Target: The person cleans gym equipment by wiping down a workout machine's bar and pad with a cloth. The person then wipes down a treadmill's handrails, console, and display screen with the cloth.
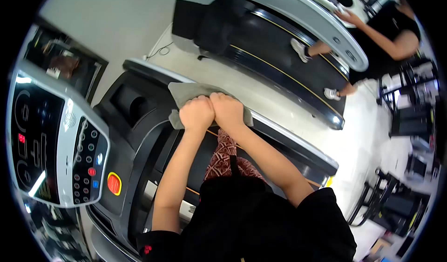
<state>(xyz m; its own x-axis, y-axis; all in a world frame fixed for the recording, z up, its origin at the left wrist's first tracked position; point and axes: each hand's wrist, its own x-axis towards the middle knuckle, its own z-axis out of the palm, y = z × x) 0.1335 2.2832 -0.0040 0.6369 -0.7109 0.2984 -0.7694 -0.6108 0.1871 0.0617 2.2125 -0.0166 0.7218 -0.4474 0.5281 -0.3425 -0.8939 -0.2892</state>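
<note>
We had our left hand (198, 113) and right hand (228, 109) side by side, fingers curled in over a grey-green soft cloth (186, 91) and gathered close; the fingertips were hidden, so we could not tell how deeply they sank in. The cloth lay beneath both fists in the middle of the scene, its edges spreading out to the left and right, across our view of a long silver-and-black rail (295, 145). We could not tell whether it touched that rail.

Our forearms and black short-sleeved shirt (251, 220) blocked much of the near belt. To the left stood a silver treadmill console (70, 136) with a black display, and beside it a large red button with a yellow rim (114, 184). On the far side, a second black treadmill with yellow lines (279, 52) carried a person in black (396, 29) wearing white shoes. Dark gym machines (409, 120) filled the right, and a thin black cable (160, 51) lay on the far floor.

Red lit digits (22, 142) glowed on the display, too small to read; the labels round the console's buttons were equally illegible.
</note>
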